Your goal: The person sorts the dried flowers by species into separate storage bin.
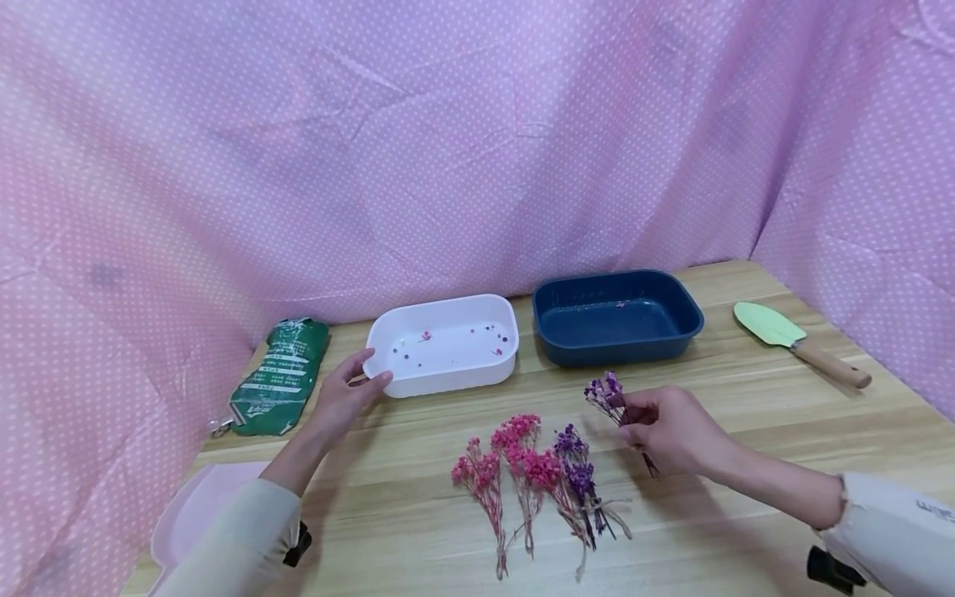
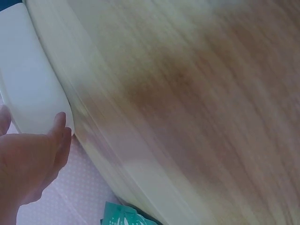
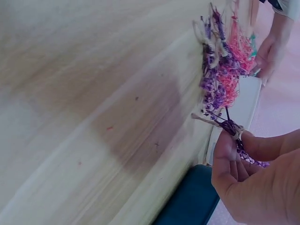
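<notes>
My right hand [image 1: 675,431] pinches a small bunch of purple dried flowers [image 1: 606,394] between thumb and fingers, above the wooden table. In the right wrist view, twine is tied round the stems [image 3: 229,126] of this bunch. My left hand [image 1: 346,402] touches the near left corner of a white plastic basin [image 1: 448,383], fingers spread about that corner. Fallen petals and buds lie inside the basin. On the table between the hands are several pink dried flower bunches [image 1: 481,477] and another purple bunch [image 1: 574,464], stems toward me.
A dark blue basin [image 1: 619,352] stands right of the white one. At far right lies a green trowel [image 1: 768,325] with a wooden handle. A green printed bag [image 1: 279,377] lies at left, near a pale pink plastic item [image 1: 201,506]. Pink dotted cloth [image 1: 448,166] hangs behind.
</notes>
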The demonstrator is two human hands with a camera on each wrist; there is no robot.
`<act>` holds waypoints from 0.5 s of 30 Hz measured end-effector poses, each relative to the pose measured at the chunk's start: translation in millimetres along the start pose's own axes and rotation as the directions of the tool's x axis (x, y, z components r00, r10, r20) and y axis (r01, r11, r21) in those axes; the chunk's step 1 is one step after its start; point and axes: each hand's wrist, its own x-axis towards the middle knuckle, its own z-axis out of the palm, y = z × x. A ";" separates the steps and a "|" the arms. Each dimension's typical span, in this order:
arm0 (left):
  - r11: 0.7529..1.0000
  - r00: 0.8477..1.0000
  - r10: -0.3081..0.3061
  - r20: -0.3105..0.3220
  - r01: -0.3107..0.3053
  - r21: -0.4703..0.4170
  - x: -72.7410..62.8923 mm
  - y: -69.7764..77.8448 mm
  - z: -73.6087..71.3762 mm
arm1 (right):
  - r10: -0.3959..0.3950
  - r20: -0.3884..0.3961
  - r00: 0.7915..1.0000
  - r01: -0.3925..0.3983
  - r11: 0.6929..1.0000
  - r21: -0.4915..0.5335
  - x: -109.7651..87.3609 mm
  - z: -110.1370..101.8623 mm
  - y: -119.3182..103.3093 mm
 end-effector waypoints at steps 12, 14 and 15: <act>1.000 1.000 -0.008 -0.007 0.008 -0.018 2.4 -3.8 0.0 | 0.006 0.011 1.000 -0.008 0.973 0.231 31.0 -0.3 -19.1; 1.000 1.000 -0.009 -0.006 0.009 -0.021 2.4 -3.6 -0.2 | 0.002 0.017 1.000 -0.007 0.957 0.289 37.1 -0.4 -21.2; 1.000 1.000 -0.008 -0.005 0.007 -0.020 2.3 -3.4 -0.4 | 0.003 0.020 1.000 -0.009 0.950 0.312 39.8 -0.4 -22.2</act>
